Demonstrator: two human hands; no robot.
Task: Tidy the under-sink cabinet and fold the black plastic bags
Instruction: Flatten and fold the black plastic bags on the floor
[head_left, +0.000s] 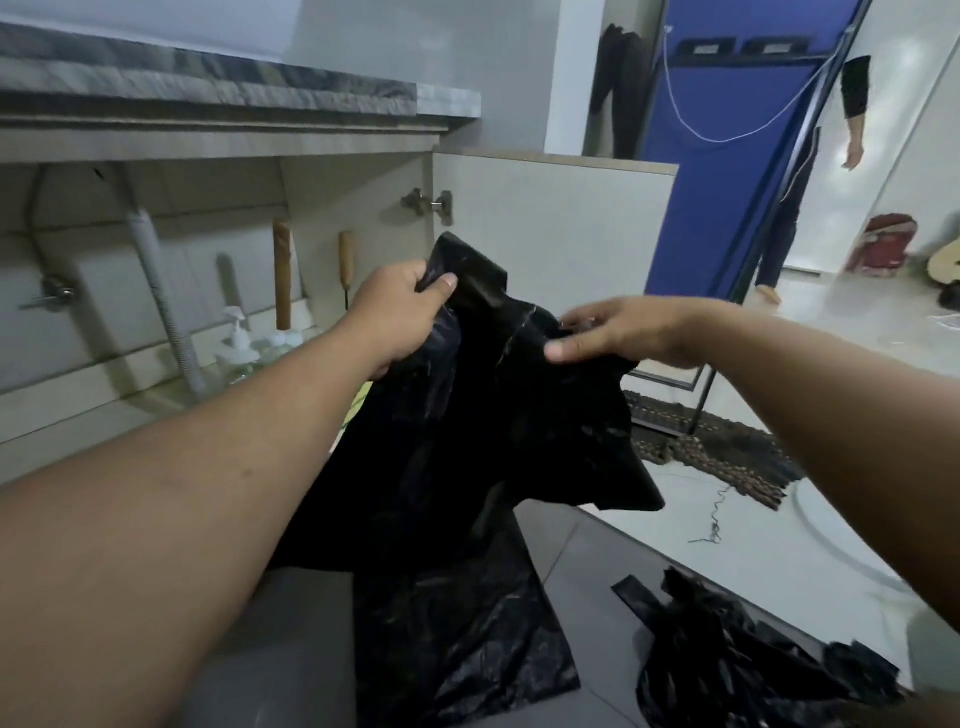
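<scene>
Black bag (467, 415) top edge pinched between left hand (400, 317), right hand (618, 332).

Forearms bare — no sleeves, left hand (402, 317), right hand (623, 332).

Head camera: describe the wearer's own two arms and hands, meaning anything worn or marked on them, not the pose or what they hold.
Both forearms are bare right up to the frame edge: no sleeves, gloves, watch, bracelet or rings show. The left hand and the right hand have short, unpainted nails. The left forearm carries a few small dark spots midway along it. No tattoos or bandages are visible.
</scene>
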